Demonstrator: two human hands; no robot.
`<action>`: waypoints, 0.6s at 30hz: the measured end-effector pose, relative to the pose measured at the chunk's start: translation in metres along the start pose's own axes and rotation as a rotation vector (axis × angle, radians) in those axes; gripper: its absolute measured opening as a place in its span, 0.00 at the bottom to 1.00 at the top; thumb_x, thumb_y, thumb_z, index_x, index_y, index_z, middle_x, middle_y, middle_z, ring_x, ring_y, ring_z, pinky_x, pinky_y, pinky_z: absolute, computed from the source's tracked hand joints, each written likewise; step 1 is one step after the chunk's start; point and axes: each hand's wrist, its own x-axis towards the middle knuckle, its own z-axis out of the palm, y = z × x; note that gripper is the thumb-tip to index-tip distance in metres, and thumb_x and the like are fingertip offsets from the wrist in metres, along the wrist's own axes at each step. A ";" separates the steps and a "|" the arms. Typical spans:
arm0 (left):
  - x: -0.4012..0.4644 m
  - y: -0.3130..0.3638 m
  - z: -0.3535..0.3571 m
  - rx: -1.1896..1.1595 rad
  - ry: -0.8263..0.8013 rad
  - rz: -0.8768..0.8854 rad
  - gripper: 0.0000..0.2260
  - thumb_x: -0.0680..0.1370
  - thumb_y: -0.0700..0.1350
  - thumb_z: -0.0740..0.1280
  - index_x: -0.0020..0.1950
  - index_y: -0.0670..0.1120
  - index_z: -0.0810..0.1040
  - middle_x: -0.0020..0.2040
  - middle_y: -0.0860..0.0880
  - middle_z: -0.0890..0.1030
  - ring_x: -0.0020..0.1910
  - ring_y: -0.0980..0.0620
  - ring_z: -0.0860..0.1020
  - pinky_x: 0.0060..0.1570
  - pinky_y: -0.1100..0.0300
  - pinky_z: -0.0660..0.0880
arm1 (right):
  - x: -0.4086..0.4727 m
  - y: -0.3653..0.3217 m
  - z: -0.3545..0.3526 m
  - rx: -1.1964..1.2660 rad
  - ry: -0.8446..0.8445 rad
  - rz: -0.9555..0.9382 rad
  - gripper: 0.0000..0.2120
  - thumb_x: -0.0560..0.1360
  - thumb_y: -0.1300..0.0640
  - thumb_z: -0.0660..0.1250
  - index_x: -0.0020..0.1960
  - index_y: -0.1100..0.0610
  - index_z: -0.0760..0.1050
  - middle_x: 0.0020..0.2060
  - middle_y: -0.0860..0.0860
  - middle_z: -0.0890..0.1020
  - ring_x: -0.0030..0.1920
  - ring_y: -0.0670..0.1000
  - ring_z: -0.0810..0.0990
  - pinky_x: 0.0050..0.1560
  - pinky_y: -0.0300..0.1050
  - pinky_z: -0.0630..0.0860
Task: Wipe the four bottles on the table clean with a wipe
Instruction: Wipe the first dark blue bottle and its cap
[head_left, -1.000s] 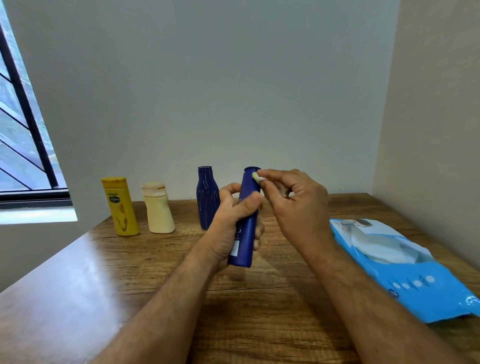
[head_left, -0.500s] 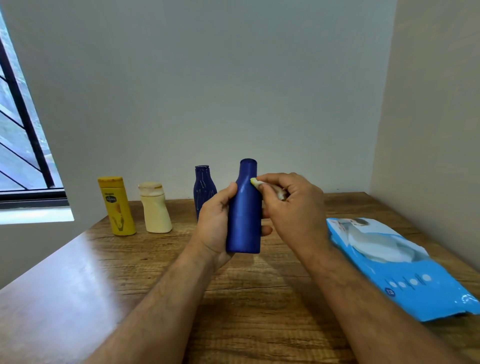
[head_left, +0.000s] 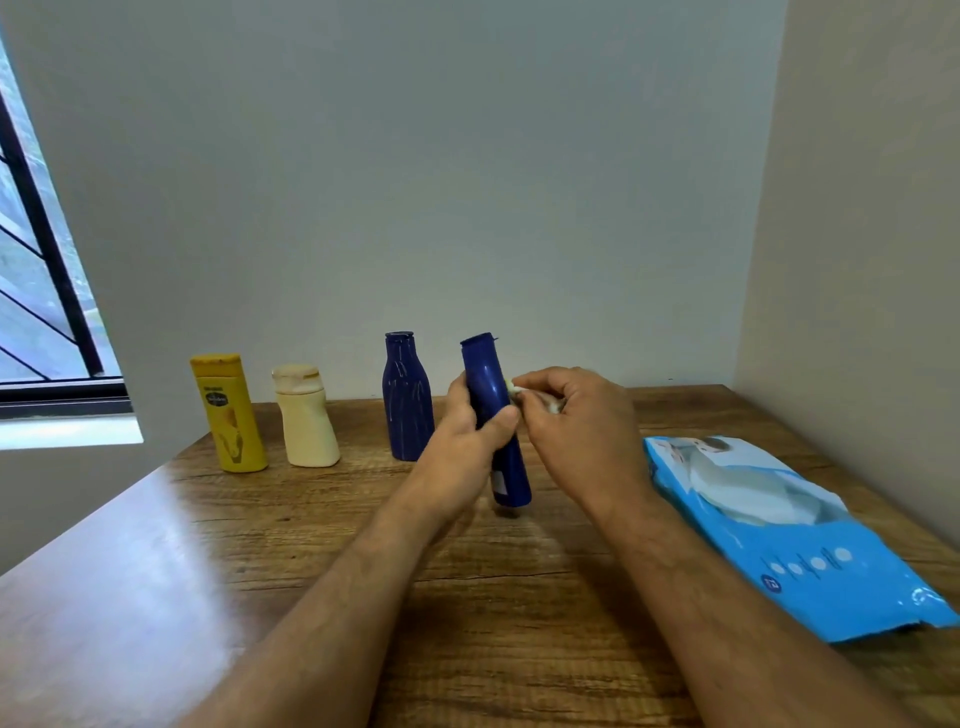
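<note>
Now our left hand (head_left: 470, 431) grips the slim, glossy dark-blue plastic bottle (head_left: 493, 415) at mid-body. Our right hand (head_left: 576, 421) pinches a small white wipe (head_left: 517, 388) against its neck; it looks light and slippery

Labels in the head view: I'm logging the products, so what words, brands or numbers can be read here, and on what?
None can be read.
yellow bottle: dark round logo and print, too blurred.
held blue bottle, gripped by the left hand: small white label near the base, too small.
blue wipes pack: white dots and a round mark, no readable text.
cream bottle and standing blue bottle: no text visible.
</note>
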 end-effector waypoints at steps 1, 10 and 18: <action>0.001 -0.004 0.002 0.050 -0.001 -0.015 0.15 0.82 0.44 0.63 0.67 0.56 0.68 0.61 0.48 0.79 0.62 0.53 0.78 0.66 0.50 0.74 | 0.000 0.002 0.000 -0.003 -0.002 0.027 0.10 0.78 0.52 0.67 0.58 0.48 0.82 0.50 0.44 0.84 0.50 0.42 0.79 0.53 0.38 0.77; 0.016 -0.030 0.015 0.571 0.314 0.130 0.31 0.75 0.54 0.71 0.74 0.50 0.62 0.62 0.53 0.77 0.60 0.54 0.77 0.62 0.52 0.76 | 0.003 0.010 0.002 0.038 0.101 0.216 0.08 0.78 0.54 0.67 0.55 0.49 0.83 0.47 0.44 0.84 0.45 0.41 0.80 0.41 0.30 0.73; 0.026 -0.034 0.020 0.720 0.360 0.025 0.31 0.72 0.55 0.76 0.70 0.49 0.67 0.60 0.51 0.79 0.58 0.51 0.79 0.58 0.53 0.77 | 0.004 0.018 0.006 -0.031 0.065 0.266 0.09 0.79 0.53 0.66 0.57 0.51 0.82 0.49 0.46 0.84 0.47 0.43 0.78 0.45 0.35 0.73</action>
